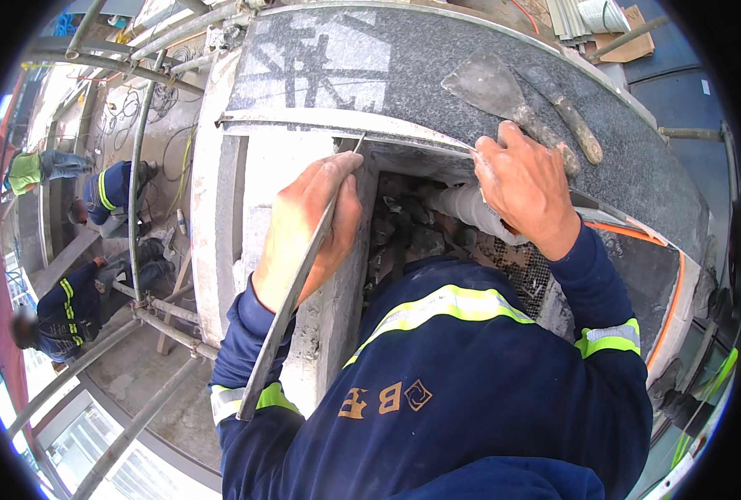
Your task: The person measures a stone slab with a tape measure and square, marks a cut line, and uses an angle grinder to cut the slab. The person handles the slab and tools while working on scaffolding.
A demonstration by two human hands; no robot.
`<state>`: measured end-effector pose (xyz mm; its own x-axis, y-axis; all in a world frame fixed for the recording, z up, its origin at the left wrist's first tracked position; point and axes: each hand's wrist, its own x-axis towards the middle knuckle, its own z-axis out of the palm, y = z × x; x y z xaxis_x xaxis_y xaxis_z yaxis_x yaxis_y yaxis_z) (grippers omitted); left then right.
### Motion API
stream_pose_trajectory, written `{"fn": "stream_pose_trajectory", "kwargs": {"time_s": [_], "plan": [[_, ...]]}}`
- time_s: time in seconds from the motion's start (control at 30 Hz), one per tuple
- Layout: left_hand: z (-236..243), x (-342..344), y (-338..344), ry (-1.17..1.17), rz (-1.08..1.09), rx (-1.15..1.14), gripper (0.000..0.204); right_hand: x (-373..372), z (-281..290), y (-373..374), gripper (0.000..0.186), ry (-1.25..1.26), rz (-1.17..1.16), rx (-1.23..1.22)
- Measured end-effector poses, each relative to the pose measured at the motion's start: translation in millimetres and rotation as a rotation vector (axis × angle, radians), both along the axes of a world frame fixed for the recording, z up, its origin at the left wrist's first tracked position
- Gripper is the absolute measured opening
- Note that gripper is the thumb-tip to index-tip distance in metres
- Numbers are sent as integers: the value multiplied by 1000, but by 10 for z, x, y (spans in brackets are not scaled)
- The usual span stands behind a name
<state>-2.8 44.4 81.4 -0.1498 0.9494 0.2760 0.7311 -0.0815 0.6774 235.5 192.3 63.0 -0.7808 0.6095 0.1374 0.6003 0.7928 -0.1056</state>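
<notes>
The left hand (316,212) has its grip closed around a long thin strip (285,321), angled with its far tip by the edge of the dark speckled stone slab (437,50) and its near end crossing the left sleeve (241,350); the right hand (527,187) bends its fingers at that edge, its grip too hidden to tell whether anything is pinched. A pointing trowel (483,83) and a narrower tool (583,133) lie just beyond, handles rightward, presumably for easy reach. A pale duct (462,204) sits nearer, with scaffold tubes (170,332) and co-workers (116,192) to the left.
</notes>
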Motion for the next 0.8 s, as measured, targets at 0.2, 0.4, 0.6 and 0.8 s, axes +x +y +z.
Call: {"fn": "stream_pose_trajectory", "kwargs": {"time_s": [0.2, 0.4, 0.6, 0.8], "plan": [[106, -18, 93, -12, 3, -77, 22, 18, -21, 14, 14, -4, 14, 10], [115, -9, -406, 18, -81, -386, 24, 84, -79, 29, 13, 109, 42, -17], [448, 113, -628, -336, 219, -263, 35, 103, -116, 30, 13, 142, 36, 4], [18, 167, -527, -479, 273, -104, 40, 88, -54, 75, 14, 117, 85, 21]]}}
